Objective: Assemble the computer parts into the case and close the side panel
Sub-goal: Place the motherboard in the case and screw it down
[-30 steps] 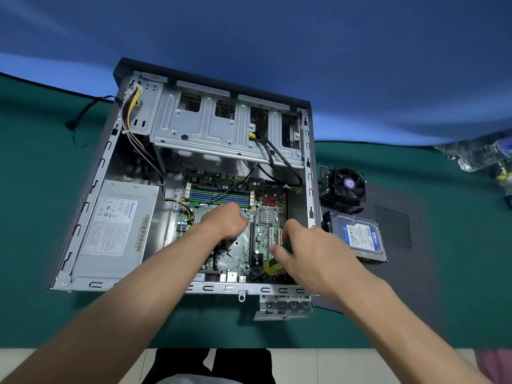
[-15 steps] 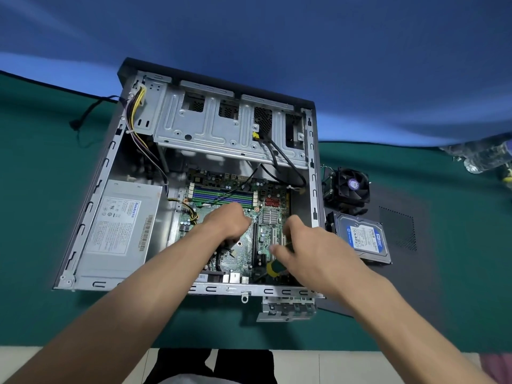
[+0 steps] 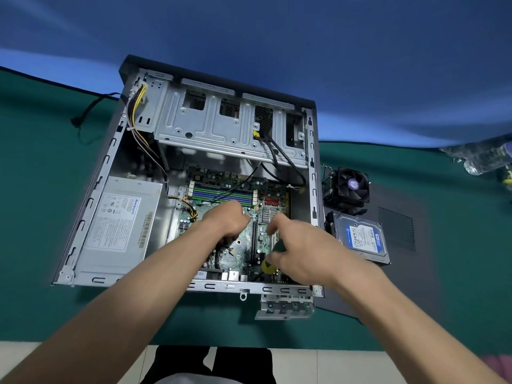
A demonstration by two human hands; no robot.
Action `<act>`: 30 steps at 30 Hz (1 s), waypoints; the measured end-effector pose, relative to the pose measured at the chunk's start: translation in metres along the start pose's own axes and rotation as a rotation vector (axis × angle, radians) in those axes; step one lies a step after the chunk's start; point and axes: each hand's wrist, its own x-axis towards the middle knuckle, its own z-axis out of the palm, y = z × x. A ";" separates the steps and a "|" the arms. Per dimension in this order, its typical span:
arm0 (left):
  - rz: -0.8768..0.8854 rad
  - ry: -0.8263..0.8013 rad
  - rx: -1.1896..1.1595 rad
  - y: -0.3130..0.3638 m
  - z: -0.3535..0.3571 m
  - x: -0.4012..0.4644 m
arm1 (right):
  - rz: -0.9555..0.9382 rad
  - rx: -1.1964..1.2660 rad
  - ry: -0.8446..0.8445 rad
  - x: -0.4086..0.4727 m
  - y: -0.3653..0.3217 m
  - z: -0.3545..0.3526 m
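Observation:
The open computer case [image 3: 91, 200] lies flat on the green table, with the green motherboard [image 3: 266, 239] inside it. My left hand [image 3: 224, 220] rests on the board near its middle, fingers curled downward and hiding whatever is under them. To its right, my right hand [image 3: 302, 250] grips a screwdriver [image 3: 267, 267] with a yellow and green handle over the board's lower right part. The tip is hidden. A CPU cooler fan [image 3: 350, 187] and a blue-labelled hard drive [image 3: 363, 236] lie outside the case on the dark side panel [image 3: 415, 245].
A grey power supply [image 3: 119, 225] fills the case's left side and a metal drive cage [image 3: 221, 128] spans its far end. A small metal bracket [image 3: 285, 306] sticks out at the near edge. A clear bottle [image 3: 482, 159] lies far right. The table's edge runs just below my arms.
Both hands stay over the motherboard in nearly the same place. My right hand's fingers have shifted a little on the screwdriver handle.

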 end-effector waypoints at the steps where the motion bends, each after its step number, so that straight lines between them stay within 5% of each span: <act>1: 0.002 0.003 0.003 0.000 0.000 0.000 | -0.009 -0.017 0.050 0.001 -0.001 0.002; 6: 0.015 0.016 0.029 0.000 0.000 0.002 | 0.008 -0.171 0.243 0.008 -0.005 0.008; 11: 0.000 0.008 0.027 -0.003 0.002 0.003 | 0.026 -0.195 -0.029 0.007 0.001 -0.004; 20: -0.011 0.027 0.042 -0.004 0.003 0.004 | -0.075 -0.799 -0.076 0.022 -0.013 0.016; 25: 0.026 0.087 -0.085 -0.004 0.003 0.002 | 0.059 -0.699 0.147 0.019 0.007 0.004; 30: 0.097 0.332 -0.182 0.008 0.001 -0.008 | 0.112 -0.357 0.502 0.010 0.041 -0.015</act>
